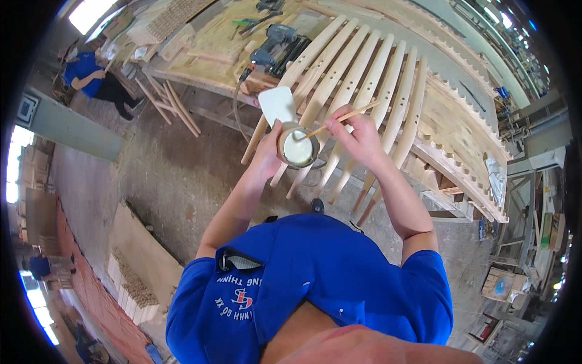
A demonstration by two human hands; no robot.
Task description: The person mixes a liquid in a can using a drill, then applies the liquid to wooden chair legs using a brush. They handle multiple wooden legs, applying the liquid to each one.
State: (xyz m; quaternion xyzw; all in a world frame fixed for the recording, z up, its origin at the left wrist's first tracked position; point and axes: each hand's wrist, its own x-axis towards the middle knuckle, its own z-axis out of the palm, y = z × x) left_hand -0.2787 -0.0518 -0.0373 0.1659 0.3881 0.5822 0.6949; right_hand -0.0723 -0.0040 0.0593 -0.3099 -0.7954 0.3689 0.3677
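Note:
My left hand is wrapped round the side of a small cup with white liquid in it. A flat white piece with rounded corners sticks out past the cup's far rim; whether it is joined to the cup I cannot tell. Between the fingers of my right hand is a thin wooden stick, its lower end at the liquid inside the cup. Just beyond both hands, several long, curved wooden legs lie side by side, some with drilled holes, their near ends jutting over the bench edge.
A blue power tool lies on the workbench at the far left, with a hose hanging down. Notched wooden strips run along the right. Stacked boards are on the floor at left. Another person works at the upper left.

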